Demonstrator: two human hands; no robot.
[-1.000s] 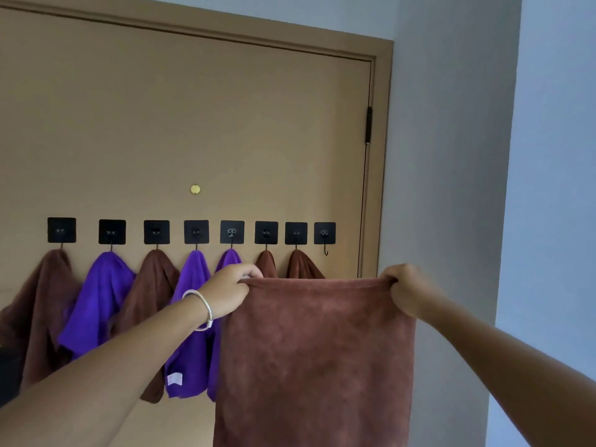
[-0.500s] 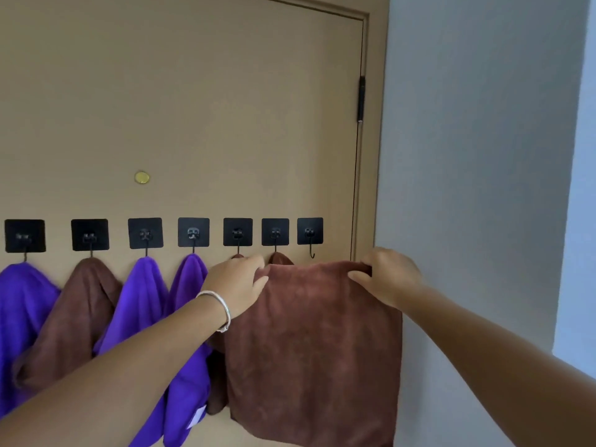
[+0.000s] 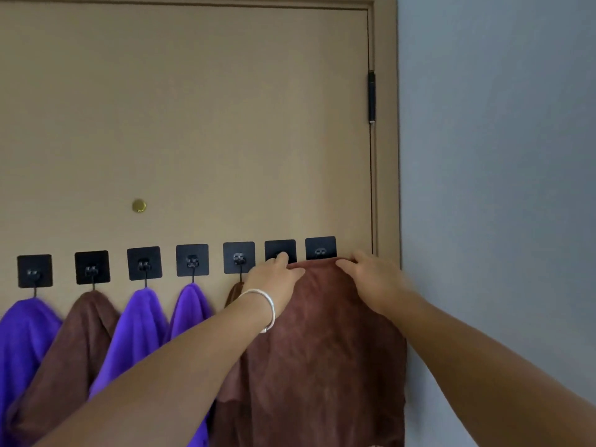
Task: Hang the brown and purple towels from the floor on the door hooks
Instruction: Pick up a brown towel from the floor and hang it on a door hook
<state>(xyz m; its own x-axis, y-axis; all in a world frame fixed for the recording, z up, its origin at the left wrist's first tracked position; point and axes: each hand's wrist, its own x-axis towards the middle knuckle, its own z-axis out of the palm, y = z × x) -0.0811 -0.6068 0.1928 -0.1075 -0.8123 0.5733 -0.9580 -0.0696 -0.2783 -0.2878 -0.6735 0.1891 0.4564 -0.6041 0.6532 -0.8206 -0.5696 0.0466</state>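
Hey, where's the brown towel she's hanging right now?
In the head view, the brown towel is at the door's right end, its top edge held up by the left hand and right hand just under the last hook.

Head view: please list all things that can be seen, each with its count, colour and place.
door: one, tan, fills the left and middle.
hook pads: seven, black squares, in a row across the door.
purple towels: three, hanging under the first, third and fourth pads from the left.
hung brown towels: one under the second pad; part of another shows under the fifth.
held brown towel: one, its top edge raised to the rightmost pad.
peephole: one, brass, above the pads.
hinge: one, black, on the door's right edge.
wall: grey-blue, on the right.
bracelet: one, silver, on the left wrist.
left hand: holds the towel's top edge.
right hand: holds the top edge beside the rightmost pad.
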